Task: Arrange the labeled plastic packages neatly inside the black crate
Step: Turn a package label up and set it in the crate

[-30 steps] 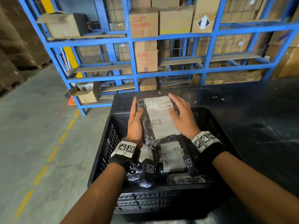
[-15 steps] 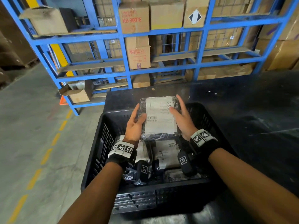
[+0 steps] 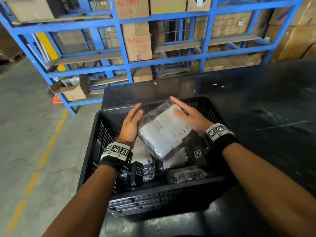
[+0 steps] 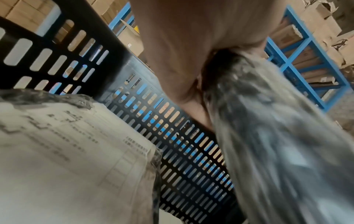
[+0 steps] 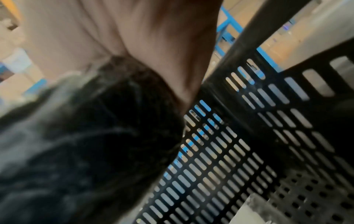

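Item moved: the labeled package (image 3: 164,132), earlier level, now tilts, one corner dipping into the black crate (image 3: 95,134) at the desk's left edge. I sandwich it between flat left hand (image 3: 130,124) and right hand (image 3: 191,117). Several packages already inside; this one unplaced.

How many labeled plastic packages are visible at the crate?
4: one clear-wrapped, white-labeled package between both hands; two white-labeled ones beneath it; one dark one nearest the camera. More may be hidden.
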